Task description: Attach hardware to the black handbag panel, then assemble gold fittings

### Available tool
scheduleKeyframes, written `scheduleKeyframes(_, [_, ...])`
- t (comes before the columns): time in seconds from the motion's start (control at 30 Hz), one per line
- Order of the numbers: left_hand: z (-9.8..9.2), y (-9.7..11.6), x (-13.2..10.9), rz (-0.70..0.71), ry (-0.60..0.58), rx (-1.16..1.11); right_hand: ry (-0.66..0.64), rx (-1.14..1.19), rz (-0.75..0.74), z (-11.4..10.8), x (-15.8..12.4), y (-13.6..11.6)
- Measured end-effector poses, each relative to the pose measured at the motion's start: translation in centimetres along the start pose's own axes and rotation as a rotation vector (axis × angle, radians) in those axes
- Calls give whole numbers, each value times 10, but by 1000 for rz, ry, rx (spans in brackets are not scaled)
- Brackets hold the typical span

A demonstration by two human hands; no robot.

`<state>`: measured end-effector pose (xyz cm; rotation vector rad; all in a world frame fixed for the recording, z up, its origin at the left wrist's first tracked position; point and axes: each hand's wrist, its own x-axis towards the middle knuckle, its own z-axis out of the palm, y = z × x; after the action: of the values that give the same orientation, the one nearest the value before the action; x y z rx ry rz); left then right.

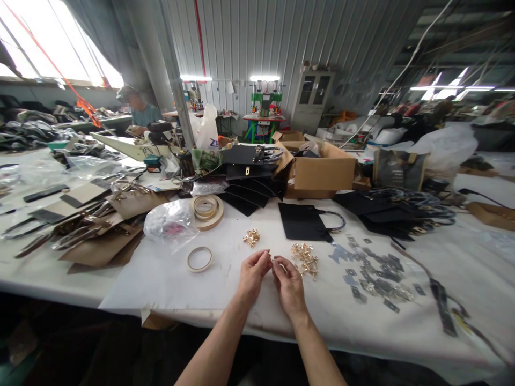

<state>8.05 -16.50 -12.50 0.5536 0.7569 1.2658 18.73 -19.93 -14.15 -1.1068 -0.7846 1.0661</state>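
My left hand and my right hand meet above the white table, thumbs and fingers pinched together. A tiny gold-coloured metal fitting shows between the fingertips, mostly covered by them. Just right of my right hand lies a pile of gold metal fittings. Beyond my left hand is a smaller heap of gold fittings. Flat grey metal plates are scattered further right. Behind the piles, a black handbag piece with a patterned handle lies flat.
A roll of tape and stacked tape rolls lie left, near a clear plastic bag. Brown bag pieces are heaped beyond. Cardboard box and black bags stand behind. A strap lies right. A person sits back left.
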Motion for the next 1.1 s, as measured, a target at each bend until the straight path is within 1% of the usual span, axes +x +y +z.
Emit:
scheduleKeyframes(0.27, [0, 0, 0, -4, -7, -2, 52, -76, -57, 1, 1, 1])
scheduleKeyframes(0.47, [0, 0, -2, 13, 1, 24, 54, -86, -35, 0, 0, 2])
scheduleKeyframes(0.63, [-1, -1, -2, 47, -5, 91, 50, -85, -28, -2, 0, 4])
scheduleKeyframes(0.8, [-2, 0, -3, 56, -21, 134, 28, -26, 5, -4, 0, 5])
scheduleKeyframes(0.9, [-2, 1, -3, 56, -31, 165, -9, 11, 55, -5, 2, 2])
scheduleKeyframes(1.0, [-1, 1, -1, 46, -42, 192, -53, 95, 104, -4, 4, -1])
scheduleKeyframes(1.1, [-1, -2, 2, 33, -32, 198, -43, 154, 73, -3, 4, -3])
